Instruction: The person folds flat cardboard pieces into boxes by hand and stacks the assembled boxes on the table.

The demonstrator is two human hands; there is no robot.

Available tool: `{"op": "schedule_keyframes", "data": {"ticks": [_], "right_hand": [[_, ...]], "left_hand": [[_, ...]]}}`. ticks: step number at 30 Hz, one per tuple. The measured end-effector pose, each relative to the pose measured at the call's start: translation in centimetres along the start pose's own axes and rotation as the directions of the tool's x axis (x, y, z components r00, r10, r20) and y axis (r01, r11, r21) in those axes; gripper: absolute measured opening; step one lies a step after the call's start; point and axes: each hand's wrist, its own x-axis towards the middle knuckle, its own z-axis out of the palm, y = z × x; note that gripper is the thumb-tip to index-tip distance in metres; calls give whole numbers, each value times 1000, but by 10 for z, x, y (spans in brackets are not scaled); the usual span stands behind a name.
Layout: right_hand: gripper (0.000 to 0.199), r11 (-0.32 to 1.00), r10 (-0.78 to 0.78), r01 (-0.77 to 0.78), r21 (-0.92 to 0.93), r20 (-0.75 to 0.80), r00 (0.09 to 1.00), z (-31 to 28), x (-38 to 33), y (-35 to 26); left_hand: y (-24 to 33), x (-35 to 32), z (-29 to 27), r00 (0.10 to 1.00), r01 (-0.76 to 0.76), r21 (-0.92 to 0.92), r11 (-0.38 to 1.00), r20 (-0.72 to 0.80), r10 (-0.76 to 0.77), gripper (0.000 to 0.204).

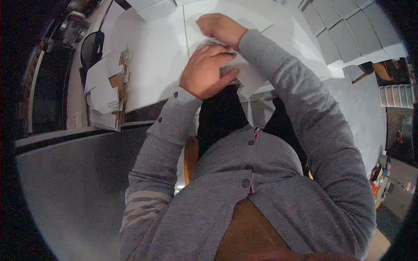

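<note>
My left hand (208,73) lies over a white sheet-like piece (249,80) at the table's near edge, fingers stretched forward and thumb apart. Below its palm is a small greyish patch that I cannot make out. Farther out, my right hand (221,29) reaches across to the left, its back turned up and its wrist just past the left fingertips. Its fingers bend down out of sight, so whether they hold anything is hidden. Both hands are over the white tabletop (152,65), where pale edges and lines blend together.
Rows of white boxes (344,35) stand at the right, and more white boxes (156,9) at the far edge. Flat white cartons (104,93) are stacked at the left beside a black rounded object (92,48). A pale bin with coloured dividers (395,96) is far right.
</note>
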Motion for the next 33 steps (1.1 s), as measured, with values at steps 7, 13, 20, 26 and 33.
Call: {"op": "schedule_keyframes", "data": {"ticks": [7, 13, 20, 26, 33], "right_hand": [[21, 992, -53, 57, -113, 40, 998, -27, 0, 13], [13, 803, 439, -380, 460, -26, 898, -39, -9, 26], [24, 711, 702, -557, 430, -387, 597, -86, -92, -74], [33, 676, 728, -608, 418, -506, 462, -79, -184, -137], [53, 707, 699, -564, 426, -541, 467, -53, -205, -168]], "left_hand": [[4, 1, -1, 999, 4, -6, 1000, -33, -4, 42], [7, 4, 1, 998, -17, 27, 999, -55, 19, 41], [3, -4, -7, 1000, 27, -35, 999, 0, -27, 40], [7, -5, -1, 955, 175, -135, 975, -218, -201, 48], [7, -2, 3, 980, 102, 28, 994, -177, -96, 59]]}}
